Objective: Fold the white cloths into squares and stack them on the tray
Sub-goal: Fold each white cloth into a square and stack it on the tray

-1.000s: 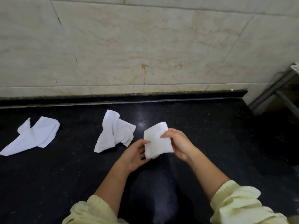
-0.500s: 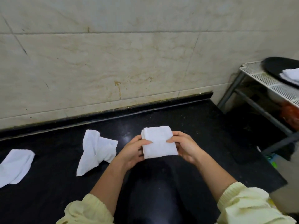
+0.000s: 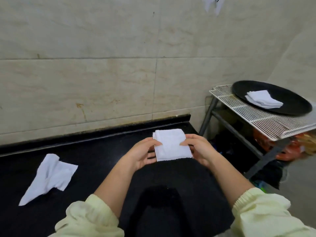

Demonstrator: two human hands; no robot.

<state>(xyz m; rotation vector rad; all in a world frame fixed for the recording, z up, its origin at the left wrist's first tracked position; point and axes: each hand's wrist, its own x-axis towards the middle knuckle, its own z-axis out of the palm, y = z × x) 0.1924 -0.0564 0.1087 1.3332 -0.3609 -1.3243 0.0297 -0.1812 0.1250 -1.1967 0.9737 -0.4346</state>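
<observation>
White terry cloth, folded into a thick square [image 3: 171,144], was held above the black stone counter [image 3: 95,151]. The left hand [image 3: 143,153] pinched its left edge with the thumb on top, and the right hand [image 3: 198,149] pinched its right edge the same way. The folding looked finished, so the carry to the round black tray [image 3: 294,101] seemed next. That called for a reach well to the right, across the gap to the white wire rack [image 3: 253,115] bearing the tray, and a square landing on the stack of folded white cloths [image 3: 264,101] there. One crumpled white cloth [image 3: 49,177] lay unfolded on the counter, far left. Nothing visibly blocked the route, though the fold could slip open if either hand let go.
</observation>
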